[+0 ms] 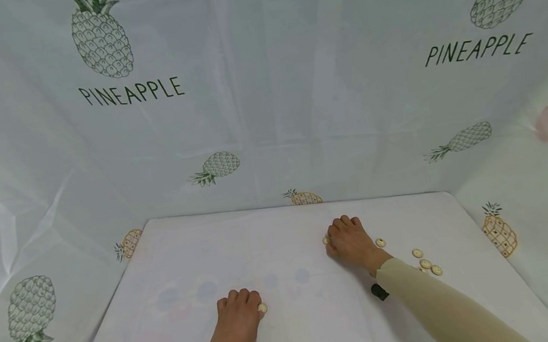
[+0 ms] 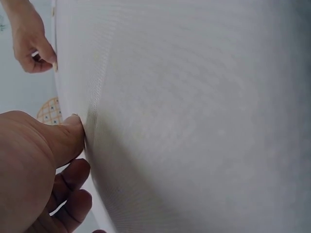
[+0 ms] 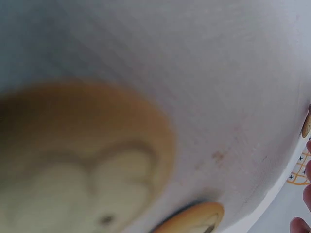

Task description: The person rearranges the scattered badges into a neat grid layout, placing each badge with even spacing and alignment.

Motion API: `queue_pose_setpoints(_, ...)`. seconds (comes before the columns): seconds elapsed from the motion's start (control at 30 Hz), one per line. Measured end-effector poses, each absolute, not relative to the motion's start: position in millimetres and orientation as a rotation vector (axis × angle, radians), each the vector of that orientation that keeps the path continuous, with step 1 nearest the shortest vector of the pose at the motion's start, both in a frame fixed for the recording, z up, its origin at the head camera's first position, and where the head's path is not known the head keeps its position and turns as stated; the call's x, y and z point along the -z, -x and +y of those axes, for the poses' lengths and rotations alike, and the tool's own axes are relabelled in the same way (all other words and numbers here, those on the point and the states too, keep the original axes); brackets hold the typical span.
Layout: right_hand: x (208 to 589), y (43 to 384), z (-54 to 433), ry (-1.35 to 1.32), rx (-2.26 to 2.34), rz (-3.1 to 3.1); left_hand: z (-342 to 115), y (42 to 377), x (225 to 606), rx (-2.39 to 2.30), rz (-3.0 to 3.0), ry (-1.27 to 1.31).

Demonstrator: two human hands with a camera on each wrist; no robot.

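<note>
In the head view my left hand [image 1: 237, 322] is low over the left middle of the table, fingers curled, and holds a pale round wooden disc [image 1: 262, 307] at its thumb side. The left wrist view shows that left hand's thumb and fingers [image 2: 75, 133] near the cloth, the disc hidden there. Farther back, my right hand [image 1: 351, 243] pinches another wooden disc [image 1: 326, 240] at the tabletop. In the right wrist view a blurred wooden disc [image 3: 82, 160] with a carved or printed drawing fills the lower left, and a second lies beyond it.
A single wooden disc [image 1: 380, 242] lies beside the right wrist. Several more discs [image 1: 425, 263] lie in a loose cluster right of the forearm, partly covered by the sleeve [image 1: 439, 304]. A small black object [image 1: 379, 291] shows at the forearm's edge. Pineapple-print cloth [image 1: 271, 108] hangs around the white-covered table [image 1: 287, 238].
</note>
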State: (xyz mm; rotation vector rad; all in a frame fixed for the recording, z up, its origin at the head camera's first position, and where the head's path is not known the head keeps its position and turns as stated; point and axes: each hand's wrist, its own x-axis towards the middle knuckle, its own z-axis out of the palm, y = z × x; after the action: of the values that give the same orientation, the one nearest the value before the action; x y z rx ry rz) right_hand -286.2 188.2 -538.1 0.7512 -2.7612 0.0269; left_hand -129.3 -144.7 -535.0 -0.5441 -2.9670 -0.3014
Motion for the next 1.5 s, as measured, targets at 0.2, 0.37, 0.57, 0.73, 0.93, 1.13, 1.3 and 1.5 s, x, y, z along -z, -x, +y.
queue_pose_setpoints(0.2, 534.4, 282.2, 189.6, -0.782, -0.018, -2.723, -144.9, 129.4, 538.0, 0.219, -2.906, 0.563)
queue_pose_setpoints(0.37, 533.9, 279.4, 191.9, -0.795, 0.038, -2.694, -145.2, 129.3, 540.5, 0.187, -2.846, 0.583)
queue_pose_setpoints(0.57, 534.0, 275.0, 195.2, -0.792, 0.085, -2.681, -144.1, 129.0, 539.3, 0.177, -2.844, 0.574)
queue_pose_setpoints(0.73, 528.6, 261.4, 202.0, -0.793, 0.095, -2.62, -143.6, 128.6, 538.4, 0.175, -2.863, 0.562)
queue_pose_setpoints(0.93, 523.3, 234.3, 222.1, -0.825, 0.078, -2.507, -144.2, 128.5, 537.7, 0.188, -2.892, 0.563)
queue_pose_setpoints(1.13, 526.6, 208.4, 257.3, -0.856, 0.071, -2.467, -144.5, 130.3, 539.1, 0.178, -2.906, 0.575)
queue_pose_setpoints(1.3, 530.1, 189.0, 279.1, -0.865, 0.058, -2.475, -144.8, 129.9, 539.7, 0.16, -2.938, 0.555)
queue_pose_setpoints(1.5, 539.2, 170.6, 287.1, -0.872, 0.044, -2.506, -144.1, 129.7, 540.7, 0.179, -2.939, 0.552)
